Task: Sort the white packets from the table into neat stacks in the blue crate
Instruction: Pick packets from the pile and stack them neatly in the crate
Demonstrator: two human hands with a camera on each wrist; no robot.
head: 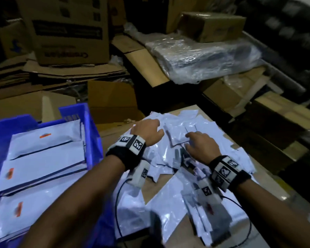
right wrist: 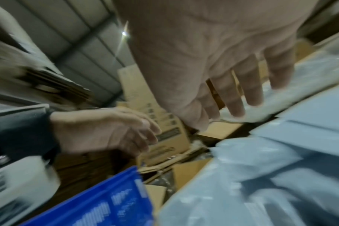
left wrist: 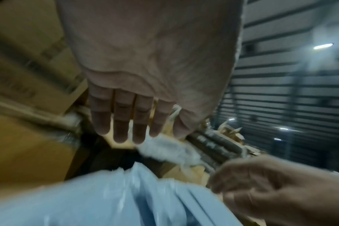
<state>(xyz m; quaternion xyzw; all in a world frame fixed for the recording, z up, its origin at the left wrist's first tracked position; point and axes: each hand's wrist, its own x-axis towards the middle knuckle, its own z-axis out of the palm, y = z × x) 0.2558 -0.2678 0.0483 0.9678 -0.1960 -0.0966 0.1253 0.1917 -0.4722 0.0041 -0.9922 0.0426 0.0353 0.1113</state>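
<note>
- Blue crate (head: 75,111) sat left of the table (head: 161,187) and already held several overlapping rows of white packets (head: 43,154), fairly tidy.
- Loose pile of packets (head: 200,133) was spread over most of the table; plenty left to sort, maybe half or more by my estimate.
- Left hand (head: 147,130) was over the far-left edge of the pile, fingers straight and together, holding nothing (left wrist view confirmed).
- Right hand (head: 200,144) hovered over the pile's middle, fingers spread and loose, touching or nearly touching a packet; no grip formed that I could see.
- Judgement: mid-task, reaching for the next packet or batch.
- Frames were motion-blurred, so exact contact was unclear.
</note>
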